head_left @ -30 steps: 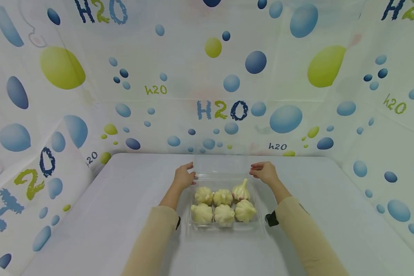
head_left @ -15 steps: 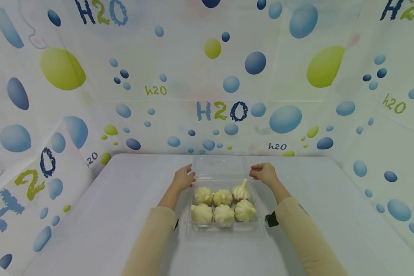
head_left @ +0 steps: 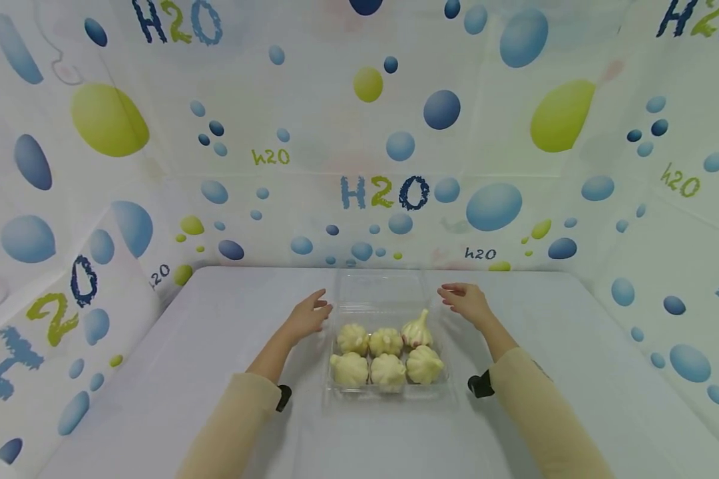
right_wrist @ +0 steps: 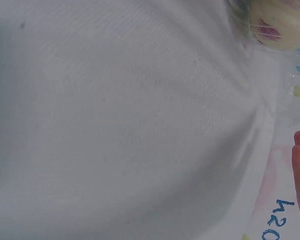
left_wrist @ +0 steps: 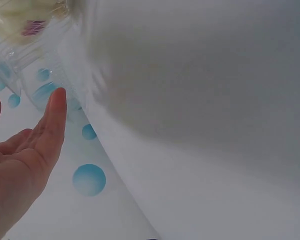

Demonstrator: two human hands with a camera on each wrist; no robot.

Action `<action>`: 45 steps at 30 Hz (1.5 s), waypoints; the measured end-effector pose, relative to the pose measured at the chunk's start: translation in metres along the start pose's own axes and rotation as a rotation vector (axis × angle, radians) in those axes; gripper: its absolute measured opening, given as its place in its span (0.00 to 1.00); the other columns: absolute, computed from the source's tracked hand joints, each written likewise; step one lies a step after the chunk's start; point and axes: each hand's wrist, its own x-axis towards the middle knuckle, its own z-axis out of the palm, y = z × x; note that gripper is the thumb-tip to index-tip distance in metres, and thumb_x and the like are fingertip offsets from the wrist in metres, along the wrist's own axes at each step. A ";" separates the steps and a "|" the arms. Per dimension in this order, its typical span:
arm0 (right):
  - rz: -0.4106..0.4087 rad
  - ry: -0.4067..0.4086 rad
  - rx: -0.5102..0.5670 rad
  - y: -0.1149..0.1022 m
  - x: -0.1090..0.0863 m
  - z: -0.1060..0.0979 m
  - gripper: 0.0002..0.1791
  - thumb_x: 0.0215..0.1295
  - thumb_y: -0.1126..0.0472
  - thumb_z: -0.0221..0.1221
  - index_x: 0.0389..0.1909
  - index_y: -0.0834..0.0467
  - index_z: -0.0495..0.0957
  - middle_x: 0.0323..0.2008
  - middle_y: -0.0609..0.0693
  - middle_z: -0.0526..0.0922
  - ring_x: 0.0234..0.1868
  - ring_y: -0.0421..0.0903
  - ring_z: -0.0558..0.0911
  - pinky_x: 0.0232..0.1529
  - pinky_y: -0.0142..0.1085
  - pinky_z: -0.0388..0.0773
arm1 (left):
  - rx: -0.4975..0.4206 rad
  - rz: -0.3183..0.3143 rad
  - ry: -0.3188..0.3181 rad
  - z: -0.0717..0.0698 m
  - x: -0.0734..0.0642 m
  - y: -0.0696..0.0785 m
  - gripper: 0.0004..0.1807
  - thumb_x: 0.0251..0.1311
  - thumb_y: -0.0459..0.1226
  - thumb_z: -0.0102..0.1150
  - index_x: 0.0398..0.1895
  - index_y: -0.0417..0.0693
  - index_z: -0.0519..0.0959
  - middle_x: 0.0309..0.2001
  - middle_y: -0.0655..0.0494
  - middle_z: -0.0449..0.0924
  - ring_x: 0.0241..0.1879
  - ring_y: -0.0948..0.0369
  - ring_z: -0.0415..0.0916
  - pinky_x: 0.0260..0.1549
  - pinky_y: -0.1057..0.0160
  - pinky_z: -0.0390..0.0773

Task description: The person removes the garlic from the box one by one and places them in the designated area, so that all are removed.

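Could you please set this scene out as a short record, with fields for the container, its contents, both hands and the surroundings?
container: clear plastic box, lid open at the far side
contents: six garlic bulbs, two rows of three
standout: back-right bulb, with a long stem
left hand: beside the box, holding nothing
right hand: near the lid, holding nothing
surface: white-covered table
backdrop: white sheet printed with bubbles and "H2O"

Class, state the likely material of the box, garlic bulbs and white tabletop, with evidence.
Box: probably thin clear plastic, glossy; things show through it and edges glint.
Garlic bulbs: papery-looking skin, fairly matt, cream with some purple patches; whether real or model is unclear.
White tabletop: seemingly cloth-covered, matt, softly rippled up close.
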 end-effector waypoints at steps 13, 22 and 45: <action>-0.159 -0.026 0.037 -0.009 -0.011 -0.009 0.35 0.59 0.46 0.59 0.61 0.62 0.66 0.56 0.61 0.73 0.57 0.55 0.72 0.53 0.49 0.70 | -0.136 0.025 -0.023 0.000 -0.031 0.007 0.30 0.67 0.38 0.45 0.70 0.42 0.51 0.65 0.37 0.57 0.59 0.43 0.63 0.44 0.53 0.76; -0.210 -0.035 -0.002 -0.026 -0.025 -0.008 0.37 0.54 0.45 0.63 0.61 0.61 0.67 0.57 0.59 0.72 0.57 0.54 0.72 0.52 0.46 0.71 | -0.119 0.123 -0.023 0.005 -0.049 0.002 0.32 0.67 0.40 0.46 0.71 0.46 0.49 0.69 0.40 0.48 0.59 0.44 0.63 0.44 0.51 0.75; -0.298 -0.182 0.073 -0.060 -0.051 0.032 0.33 0.53 0.52 0.65 0.59 0.59 0.69 0.55 0.59 0.74 0.54 0.54 0.74 0.52 0.44 0.72 | -0.008 0.232 -0.164 0.021 -0.087 -0.006 0.45 0.61 0.49 0.54 0.72 0.51 0.37 0.72 0.47 0.35 0.67 0.43 0.46 0.53 0.36 0.59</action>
